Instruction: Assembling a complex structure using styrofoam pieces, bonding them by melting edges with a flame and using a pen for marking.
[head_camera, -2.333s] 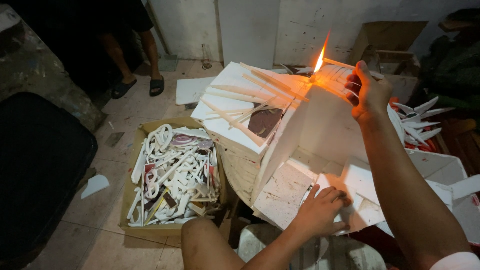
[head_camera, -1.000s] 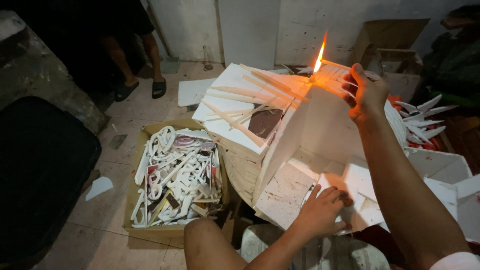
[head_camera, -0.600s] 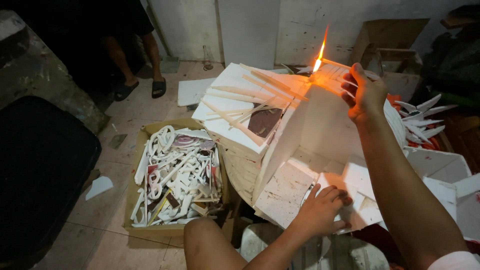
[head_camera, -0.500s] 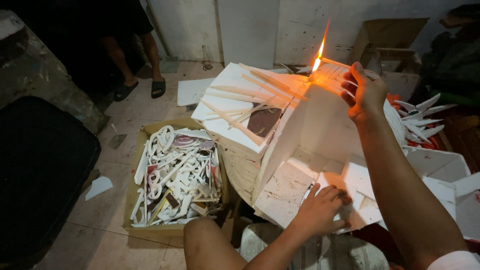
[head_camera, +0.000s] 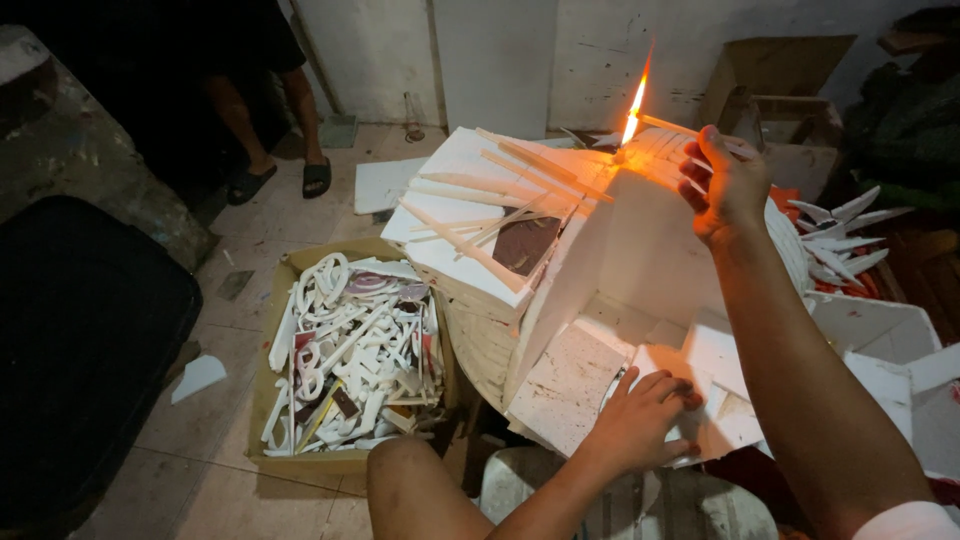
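A dark, soft-edged case (head_camera: 80, 350) sits at far left on the dusty tile floor (head_camera: 260, 240). Next comes a shallow cardboard box (head_camera: 275, 400) heaped with curved white foam offcuts (head_camera: 350, 350). Beside it stands a stack of white foam boards (head_camera: 480, 250) strewn with thin pale strips (head_camera: 470, 245). A tall matte white foam sheet (head_camera: 640, 250) leans upright. The left hand (head_camera: 645, 420) lies flat, fingers spread, on rough white scraps (head_camera: 580, 380) at the sheet's foot. The right hand (head_camera: 730, 185) grips the sheet's top edge, fingers curled round it, just beside a slim orange flame (head_camera: 635, 105). Pointed white pieces (head_camera: 840, 240) lie farther right.
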